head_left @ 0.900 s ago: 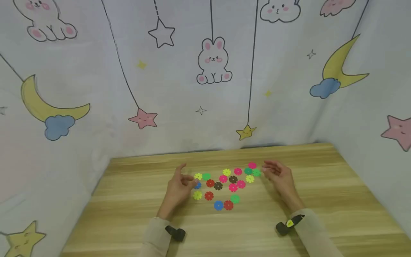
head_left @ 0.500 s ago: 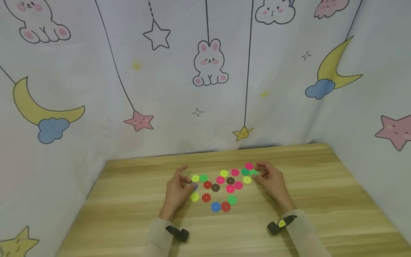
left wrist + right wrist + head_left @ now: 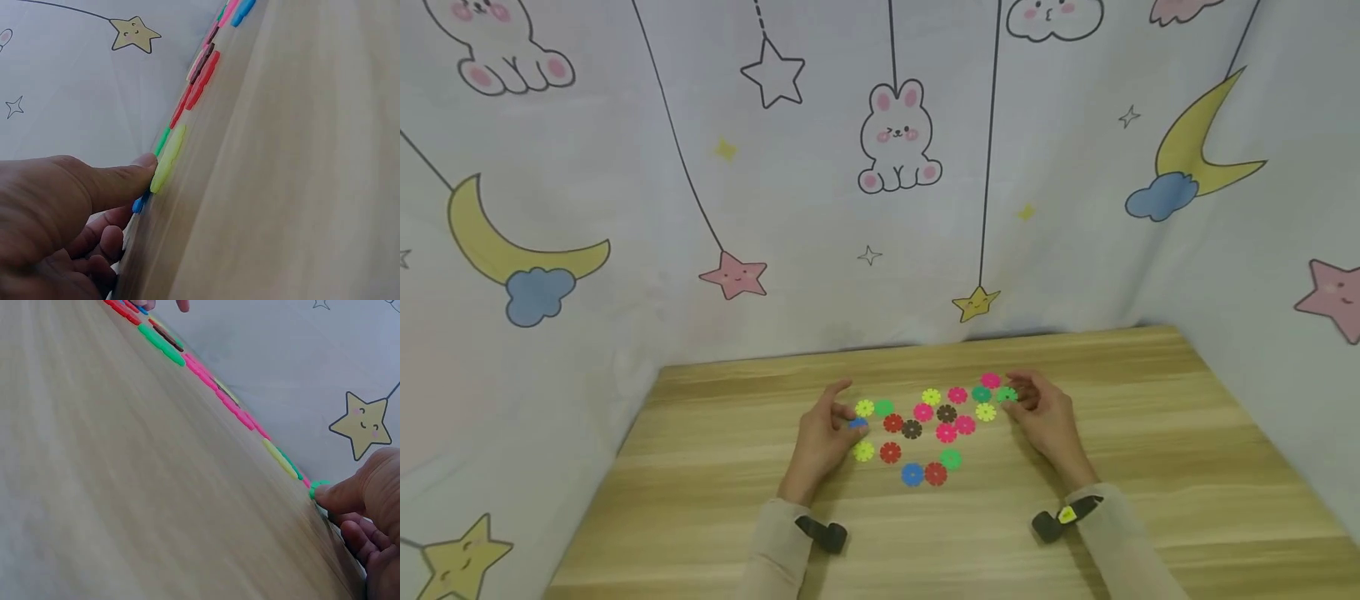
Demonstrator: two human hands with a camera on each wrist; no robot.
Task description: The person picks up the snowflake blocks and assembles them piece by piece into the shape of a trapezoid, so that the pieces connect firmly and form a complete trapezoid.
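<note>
My left hand (image 3: 820,442) pinches a blue notched snowflake disc (image 3: 857,424) between thumb and fingers at the left end of the scattered discs. In the left wrist view this blue disc (image 3: 138,204) is partly hidden by the thumb. At the right end, my right hand (image 3: 1051,419) pinches a light green snowflake disc (image 3: 1007,393), tilted up from the table; the right wrist view shows this green disc (image 3: 317,489) at the thumb tip. A yellow disc (image 3: 864,451) lies just below the left hand, and a pink disc (image 3: 990,381) lies beside the right fingers.
Several flat discs lie between the hands on the wooden table (image 3: 700,517), among them a dark brown disc (image 3: 912,429), a red disc (image 3: 936,474) and another blue disc (image 3: 912,475). A printed white curtain (image 3: 805,200) stands behind and along both sides.
My right hand has moved left to the light green disc, pinched it and tilted it up. My left fingers have closed on the blue disc, which now looks tilted. The view has shifted slightly.
</note>
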